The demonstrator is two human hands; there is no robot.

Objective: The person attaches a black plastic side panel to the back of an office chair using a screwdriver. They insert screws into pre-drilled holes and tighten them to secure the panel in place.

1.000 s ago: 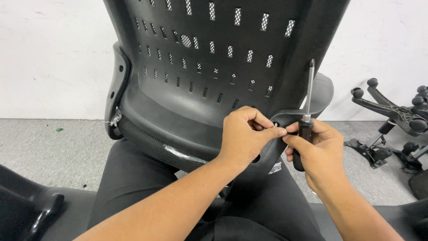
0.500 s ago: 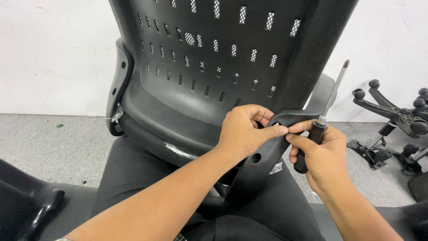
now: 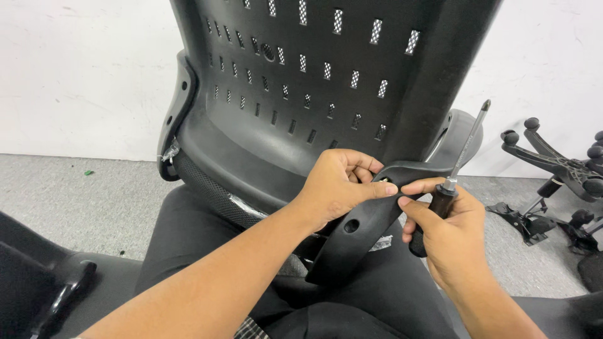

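With the left hand pinching a small fastener at the top of the black bracket and the right hand closed around the screwdriver, shaft raised clear, fastening appears not yet begun.

Bright, even overhead light w/ soft shadows, sharp focus, slight wide-angle stretch at edges, no glare.

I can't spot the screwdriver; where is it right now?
In the head view, the screwdriver is right of centre, gripped in the right hand, shaft tilted upward beside the black chair back.
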